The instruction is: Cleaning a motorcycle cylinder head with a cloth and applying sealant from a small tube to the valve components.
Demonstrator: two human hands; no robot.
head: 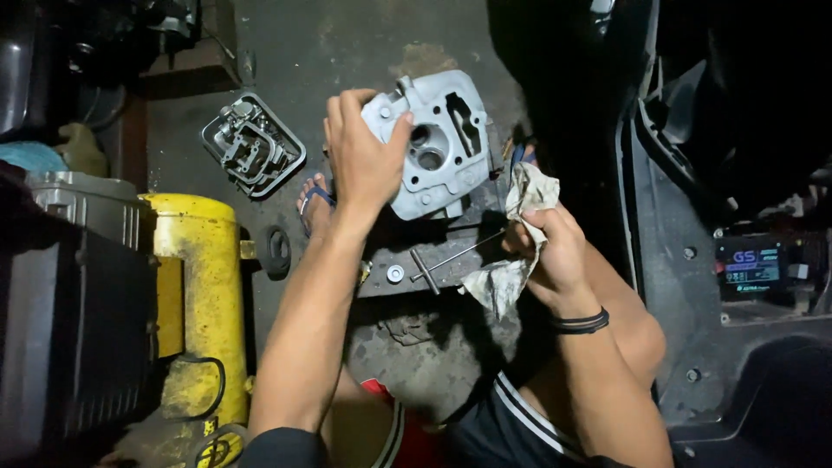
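One grey metal engine head (433, 143) held over the concrete floor (347, 61), one dirty rag (511, 243) beside it.

The left hand (364, 156) grips the engine head from its left side, fingers (394, 130) curled over the top edge; two round ports and one slot show on its face. The right hand (555, 247), with two dark bands at the wrist, has its fingers closed around the crumpled rag, just right of the casting. Below lie one thin metal rod (459, 256) and one washer (395, 274). One blue sandal (314, 201) shows under the left forearm. Toward the floor's upper left lies one grey metal cover (253, 145); at the left edge stands one yellow machine (201, 303).
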